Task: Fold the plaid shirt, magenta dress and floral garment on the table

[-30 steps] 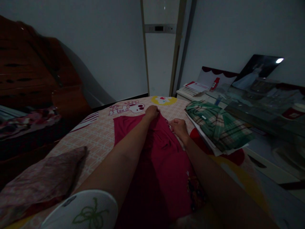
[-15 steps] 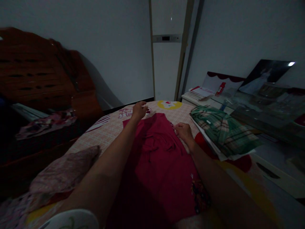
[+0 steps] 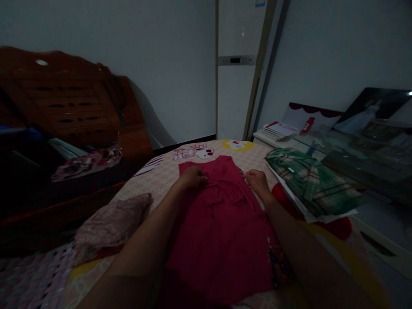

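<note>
A red sleeveless dress [image 3: 222, 240] lies spread on the bed, with a gathered tie across its upper part and dark embroidery low on its right side. My left hand [image 3: 192, 177] rests at the upper left of the dress, its fingers curled together at the cloth; shadow partly hides the fingertips. At the upper right edge, my right hand [image 3: 256, 180] pinches the side of the dress between thumb and fingers.
A patterned bedsheet [image 3: 164, 184] covers the bed. A crumpled pinkish cloth [image 3: 112, 223] lies left. Folded green plaid fabric [image 3: 309, 180] lies right, near a white cabinet [image 3: 380, 244]. A wooden bench [image 3: 77, 111] stands at the left wall and a tall white appliance [image 3: 234, 98] in the corner.
My left hand has come down from above the neckline onto the upper left of the dress. My right hand stays at the right edge. The view has shifted slightly left.
</note>
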Demonstrator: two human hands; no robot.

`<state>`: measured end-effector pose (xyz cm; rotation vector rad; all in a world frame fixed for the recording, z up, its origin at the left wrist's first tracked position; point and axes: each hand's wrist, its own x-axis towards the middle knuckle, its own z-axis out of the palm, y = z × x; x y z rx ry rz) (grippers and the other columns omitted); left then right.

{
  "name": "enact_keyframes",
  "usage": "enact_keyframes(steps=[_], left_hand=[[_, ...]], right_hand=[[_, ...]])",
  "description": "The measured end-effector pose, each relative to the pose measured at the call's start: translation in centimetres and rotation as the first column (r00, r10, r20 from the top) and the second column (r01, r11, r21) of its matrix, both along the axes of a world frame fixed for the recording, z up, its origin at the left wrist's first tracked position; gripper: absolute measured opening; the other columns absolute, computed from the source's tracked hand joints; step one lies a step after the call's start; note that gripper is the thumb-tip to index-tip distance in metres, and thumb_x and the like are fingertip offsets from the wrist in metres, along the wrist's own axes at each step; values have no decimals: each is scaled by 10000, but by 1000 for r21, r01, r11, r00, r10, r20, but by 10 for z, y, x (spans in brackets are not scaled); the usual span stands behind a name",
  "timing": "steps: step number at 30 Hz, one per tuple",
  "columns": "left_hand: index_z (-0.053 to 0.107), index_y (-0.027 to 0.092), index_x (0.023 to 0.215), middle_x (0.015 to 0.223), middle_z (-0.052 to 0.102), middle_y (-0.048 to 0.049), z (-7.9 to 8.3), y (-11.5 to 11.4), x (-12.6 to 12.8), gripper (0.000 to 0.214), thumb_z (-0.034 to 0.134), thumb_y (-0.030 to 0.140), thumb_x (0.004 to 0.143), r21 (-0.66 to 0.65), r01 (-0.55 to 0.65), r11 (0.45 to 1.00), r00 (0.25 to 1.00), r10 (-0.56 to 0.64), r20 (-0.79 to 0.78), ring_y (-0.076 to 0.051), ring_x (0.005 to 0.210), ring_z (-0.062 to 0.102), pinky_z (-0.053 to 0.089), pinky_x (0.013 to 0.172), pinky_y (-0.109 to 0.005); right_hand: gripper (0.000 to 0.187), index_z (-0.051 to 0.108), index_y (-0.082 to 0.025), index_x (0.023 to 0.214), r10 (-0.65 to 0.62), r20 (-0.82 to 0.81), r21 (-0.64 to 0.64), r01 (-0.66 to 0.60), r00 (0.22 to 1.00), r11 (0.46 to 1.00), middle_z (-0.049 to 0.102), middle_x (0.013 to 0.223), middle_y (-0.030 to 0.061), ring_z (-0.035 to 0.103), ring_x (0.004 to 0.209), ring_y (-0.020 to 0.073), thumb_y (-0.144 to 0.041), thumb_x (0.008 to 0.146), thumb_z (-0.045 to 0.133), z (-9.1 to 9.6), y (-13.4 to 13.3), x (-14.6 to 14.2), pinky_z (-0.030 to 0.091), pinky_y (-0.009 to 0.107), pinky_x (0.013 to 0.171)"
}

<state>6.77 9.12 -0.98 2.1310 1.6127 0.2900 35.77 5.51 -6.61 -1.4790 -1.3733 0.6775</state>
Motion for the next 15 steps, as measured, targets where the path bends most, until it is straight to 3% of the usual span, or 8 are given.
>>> enact_keyframes(steps=[4, 8, 11, 15], left_hand=[[744, 164, 755, 778, 739, -51, -4, -4, 4, 93, 690, 241, 750, 47, 36, 998, 999, -34, -30, -161, 718, 649, 437, 631, -229], [714, 164, 667, 690, 706, -37, -7, -4, 6, 68, 683, 171, 727, 57, 41, 998, 999, -42, 9, -153, 683, 623, 431, 620, -231], [669, 148, 631, 630, 668, -30, -11, -2, 7, 121, 646, 141, 749, 18, 15, 1000, 986, -18, 163, -136, 622, 600, 441, 603, -223], [657, 132, 776, 698, 683, -37, -15, -4, 13, 105, 564, 137, 824, -121, -38, 992, 924, 81, 373, -130, 613, 626, 481, 593, -222]], right_hand=[[212, 616, -190, 619, 2, -3, 1, -2, 1000, 1000, 541, 467, -33, 496, 451, 126, -381, 701, 573, -1, 1, 0, 375, 235, 473], [215, 614, -189, 611, -1, 2, -1, 1, 1000, 1000, 544, 468, -31, 500, 451, 128, -383, 698, 585, -1, 1, 0, 372, 236, 465], [220, 621, -187, 614, -5, 6, -2, 5, 1000, 1000, 556, 484, -25, 505, 457, 130, -387, 698, 587, -1, 1, 0, 378, 235, 461], [226, 623, -187, 615, 0, 6, -1, 0, 1000, 1000, 558, 489, -22, 510, 459, 131, -392, 702, 585, -3, 1, 1, 391, 236, 462]])
